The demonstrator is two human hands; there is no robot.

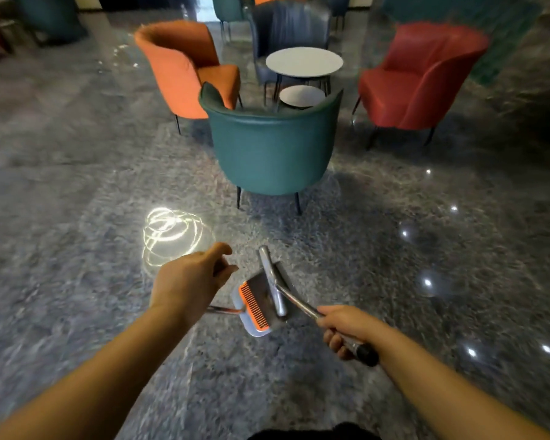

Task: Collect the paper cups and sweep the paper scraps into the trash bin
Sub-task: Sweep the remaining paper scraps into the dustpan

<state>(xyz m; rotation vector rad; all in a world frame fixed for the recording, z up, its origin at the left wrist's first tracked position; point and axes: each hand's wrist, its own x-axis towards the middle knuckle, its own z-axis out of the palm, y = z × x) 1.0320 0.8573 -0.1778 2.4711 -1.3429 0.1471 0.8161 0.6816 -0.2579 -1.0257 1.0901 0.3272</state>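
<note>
Both bare forearms reached forward and down. The left hand (192, 277) was held palm-down with its fingers loosely curled, thumb forward, gripping nothing visible. The right hand (346, 328) was clenched in a fist around a metal handle (302, 304).

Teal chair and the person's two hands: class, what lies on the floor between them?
In the head view, only bare grey floor with a bright light reflection lies between the teal chair, the left hand and the right hand.
</note>
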